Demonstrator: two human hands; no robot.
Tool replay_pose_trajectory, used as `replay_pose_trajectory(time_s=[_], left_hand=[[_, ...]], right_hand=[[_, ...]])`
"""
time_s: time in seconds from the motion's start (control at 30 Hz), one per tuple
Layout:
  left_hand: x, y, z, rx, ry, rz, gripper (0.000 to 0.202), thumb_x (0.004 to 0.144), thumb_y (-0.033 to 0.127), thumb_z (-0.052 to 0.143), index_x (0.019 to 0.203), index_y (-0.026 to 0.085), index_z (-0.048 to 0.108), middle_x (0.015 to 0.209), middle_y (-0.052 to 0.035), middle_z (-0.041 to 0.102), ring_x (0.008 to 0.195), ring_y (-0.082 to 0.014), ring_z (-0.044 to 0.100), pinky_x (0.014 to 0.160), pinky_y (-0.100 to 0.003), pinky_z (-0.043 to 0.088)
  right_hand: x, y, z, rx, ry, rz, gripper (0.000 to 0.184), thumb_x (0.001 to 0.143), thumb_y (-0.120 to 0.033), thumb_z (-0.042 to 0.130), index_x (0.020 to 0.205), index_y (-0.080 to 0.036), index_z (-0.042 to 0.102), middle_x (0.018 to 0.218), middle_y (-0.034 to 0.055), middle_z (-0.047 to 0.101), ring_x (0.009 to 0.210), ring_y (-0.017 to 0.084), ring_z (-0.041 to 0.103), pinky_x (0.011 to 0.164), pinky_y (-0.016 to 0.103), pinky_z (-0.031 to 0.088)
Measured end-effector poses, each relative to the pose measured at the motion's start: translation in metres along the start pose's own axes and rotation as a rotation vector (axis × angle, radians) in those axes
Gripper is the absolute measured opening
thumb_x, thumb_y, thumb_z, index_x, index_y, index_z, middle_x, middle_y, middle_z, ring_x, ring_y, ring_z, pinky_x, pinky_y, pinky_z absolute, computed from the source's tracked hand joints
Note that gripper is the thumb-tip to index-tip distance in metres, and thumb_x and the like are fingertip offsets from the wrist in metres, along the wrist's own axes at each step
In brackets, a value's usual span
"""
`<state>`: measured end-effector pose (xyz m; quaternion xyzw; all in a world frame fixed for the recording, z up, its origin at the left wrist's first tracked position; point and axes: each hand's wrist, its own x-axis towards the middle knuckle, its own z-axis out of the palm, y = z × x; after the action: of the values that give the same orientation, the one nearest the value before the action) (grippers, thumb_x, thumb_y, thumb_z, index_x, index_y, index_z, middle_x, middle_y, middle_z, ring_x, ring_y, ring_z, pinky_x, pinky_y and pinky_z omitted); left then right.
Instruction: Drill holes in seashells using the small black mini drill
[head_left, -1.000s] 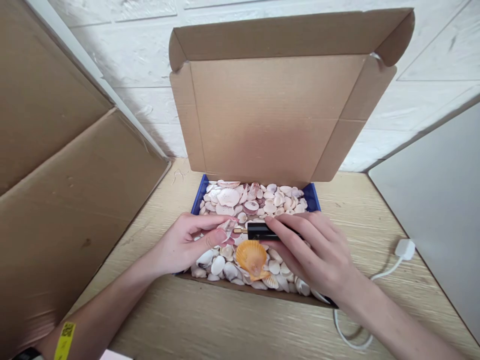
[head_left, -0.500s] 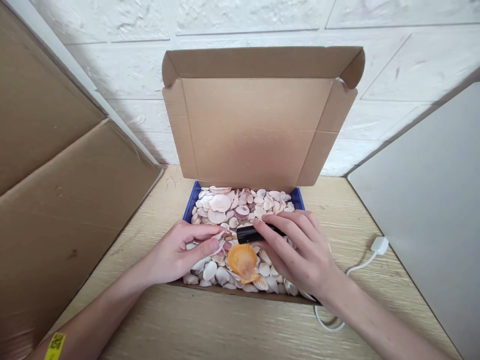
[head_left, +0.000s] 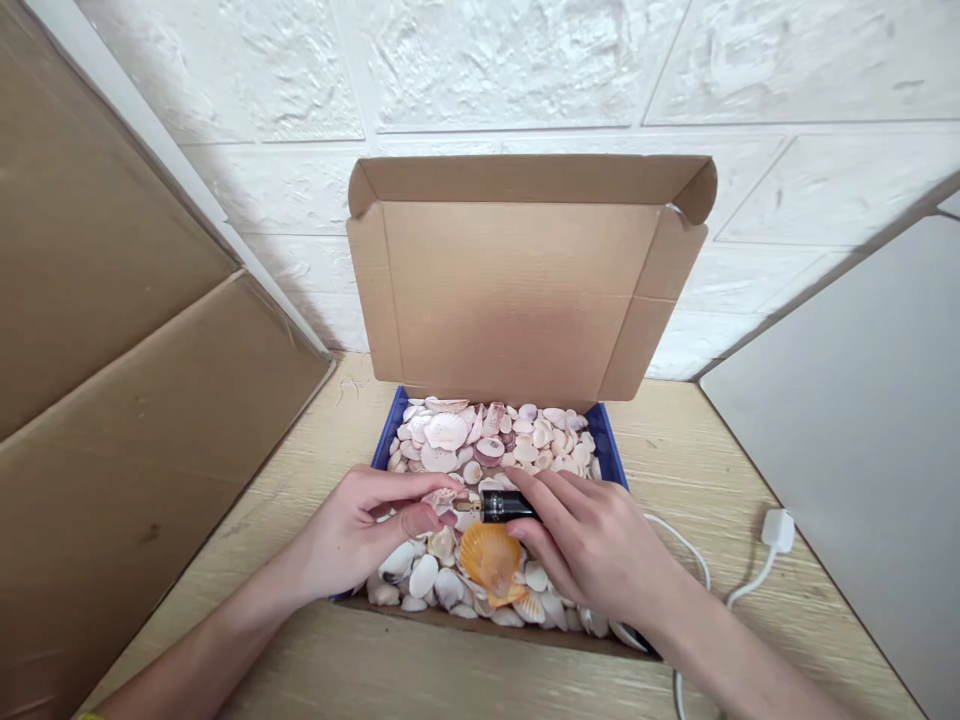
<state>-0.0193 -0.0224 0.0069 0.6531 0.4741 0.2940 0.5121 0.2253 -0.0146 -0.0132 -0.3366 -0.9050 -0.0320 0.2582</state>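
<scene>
An open cardboard box (head_left: 386, 440) with a blue inside is full of small seashells (head_left: 480, 445), its lid (head_left: 517, 290) standing up at the back. My left hand (head_left: 360, 530) pinches a small pale shell (head_left: 442, 497) over the box. My right hand (head_left: 592, 545) grips a black tool (head_left: 506, 506) with a thin gold tip that points left and meets the pinched shell. Just below the tool, a large orange scallop shell (head_left: 489, 556) lies on top of the other shells.
The box sits on a light wooden table (head_left: 450, 670) against a white brick wall (head_left: 487, 70). A tall cardboard panel (head_left: 127, 330) stands at the left, a grey panel (head_left: 847, 440) at the right. A white cable with a plug (head_left: 780, 528) lies to the right.
The view has shifted, so the box and hands sit lower in the picture. Both hands keep the same grips, with the tool's tip still at the small shell.
</scene>
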Motion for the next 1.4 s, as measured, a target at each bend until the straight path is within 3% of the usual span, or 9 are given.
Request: replay_pose_trajectory(time_s=[0.23, 0.53, 0.63, 0.83, 0.97, 1.13, 1.4], left_hand=[[0.005, 0.0002, -0.0007, 0.072, 0.073, 0.094, 0.02, 0.083, 0.023, 0.065, 0.099, 0.022, 0.077, 0.1, -0.003, 0.077, 0.088, -0.0186, 0.073, 0.077, -0.021, 0.057], [0.0049, 0.0039, -0.0026, 0.142, 0.069, 0.024, 0.025, 0.086, 0.031, 0.062, 0.104, 0.021, 0.076, 0.092, -0.0029, 0.078, 0.078, -0.0189, 0.071, 0.069, -0.023, 0.056], [0.0051, 0.0035, -0.0025, 0.112, 0.077, 0.003, 0.026, 0.086, 0.032, 0.062, 0.104, 0.021, 0.076, 0.096, -0.003, 0.077, 0.082, -0.0189, 0.071, 0.073, -0.023, 0.056], [0.0033, -0.0014, -0.0016, 0.126, 0.002, -0.037, 0.031, 0.087, 0.034, 0.059, 0.112, 0.021, 0.073, 0.094, -0.0038, 0.077, 0.073, -0.0181, 0.068, 0.063, -0.024, 0.055], [0.0022, -0.0044, -0.0015, 0.15, -0.019, -0.004, 0.03, 0.087, 0.031, 0.06, 0.113, 0.023, 0.072, 0.09, -0.0019, 0.077, 0.069, -0.0173, 0.067, 0.059, -0.023, 0.054], [0.0018, -0.0046, -0.0014, 0.118, 0.034, -0.005, 0.03, 0.088, 0.033, 0.06, 0.111, 0.02, 0.073, 0.099, -0.0046, 0.077, 0.081, -0.02, 0.07, 0.069, -0.026, 0.058], [0.0023, 0.0022, -0.0008, 0.112, 0.078, 0.048, 0.025, 0.086, 0.031, 0.061, 0.103, 0.019, 0.076, 0.096, -0.0047, 0.078, 0.082, -0.0193, 0.071, 0.075, -0.025, 0.058]], right_hand=[[0.0013, 0.0008, 0.0012, -0.022, -0.004, 0.004, 0.036, 0.099, -0.034, 0.038, 0.114, -0.007, 0.057, 0.072, 0.0034, 0.062, 0.062, 0.014, 0.058, 0.049, 0.026, 0.042], [0.004, 0.0005, -0.0025, -0.035, 0.001, -0.012, 0.042, 0.095, -0.041, 0.047, 0.118, -0.006, 0.055, 0.077, 0.0048, 0.062, 0.069, 0.017, 0.058, 0.057, 0.029, 0.047], [0.0039, 0.0001, -0.0031, -0.058, 0.0, -0.021, 0.038, 0.095, -0.031, 0.049, 0.123, -0.006, 0.052, 0.078, 0.0046, 0.062, 0.068, 0.016, 0.055, 0.058, 0.029, 0.047], [-0.0031, 0.0005, -0.0058, -0.099, 0.191, -0.097, 0.025, 0.085, -0.009, 0.057, 0.11, -0.011, 0.057, 0.099, 0.0108, 0.068, 0.082, 0.018, 0.056, 0.069, 0.032, 0.047], [-0.003, 0.0005, -0.007, -0.105, 0.269, -0.096, 0.021, 0.085, -0.01, 0.058, 0.106, -0.012, 0.058, 0.1, 0.0123, 0.068, 0.087, 0.02, 0.057, 0.071, 0.034, 0.046], [0.0011, -0.0004, -0.0033, -0.027, 0.099, -0.021, 0.023, 0.093, -0.03, 0.052, 0.102, -0.01, 0.058, 0.079, 0.0059, 0.065, 0.069, 0.016, 0.057, 0.06, 0.029, 0.044], [0.0005, -0.0027, -0.0013, -0.007, -0.03, -0.017, 0.032, 0.1, -0.034, 0.034, 0.098, -0.012, 0.057, 0.067, 0.0001, 0.059, 0.053, 0.011, 0.055, 0.046, 0.026, 0.035]])
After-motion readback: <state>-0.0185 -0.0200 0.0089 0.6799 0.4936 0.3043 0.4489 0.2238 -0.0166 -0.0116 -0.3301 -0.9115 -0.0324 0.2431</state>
